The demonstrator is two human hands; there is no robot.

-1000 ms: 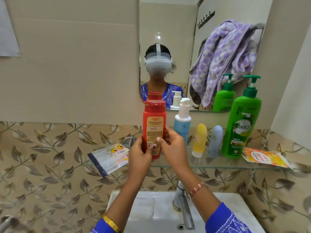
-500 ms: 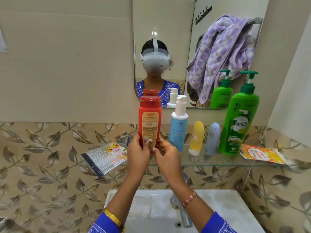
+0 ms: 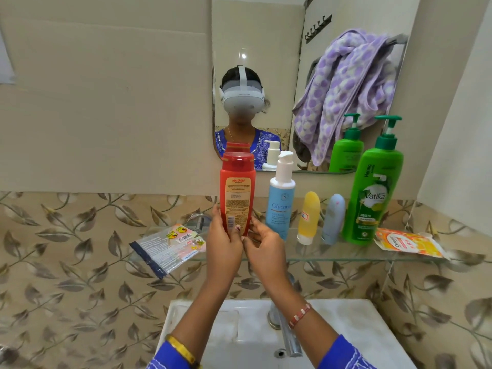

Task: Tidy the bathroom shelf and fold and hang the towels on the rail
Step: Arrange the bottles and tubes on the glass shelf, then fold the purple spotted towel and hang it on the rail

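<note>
- The red bottle point(image 3: 237, 194) stood upright on the glass shelf point(image 3: 319, 259), at the left end of the row, just beside the blue pump bottle point(image 3: 281, 198).
- The left hand point(image 3: 223, 245) held its lower part, w/ fingers curled round the left side and the thumb on the front label. The right hand point(image 3: 262, 249) was at the base on the right side, fingers loosely bent; I could not tell if they gripped or only touched.
- Risk 1: the bottle was tall and narrow, and glass is smooth. A quick release or a push low down could tip it, prob. into the pump bottle, and then the yellow tube point(image 3: 308, 218) and grey tube point(image 3: 333, 218) could fall like dominoes.
- Risk 2: it seemed near the front edge; a slip could send it down into the sink point(image 3: 346, 323).
- Risk 3: the packet point(image 3: 170, 246) at left hung over the shelf edge, so a brush from the left arm could knock it off.
- The purple towel point(image 3: 346, 94), seen in the mirror, hung bunched on the rail, not yet folded.
</note>
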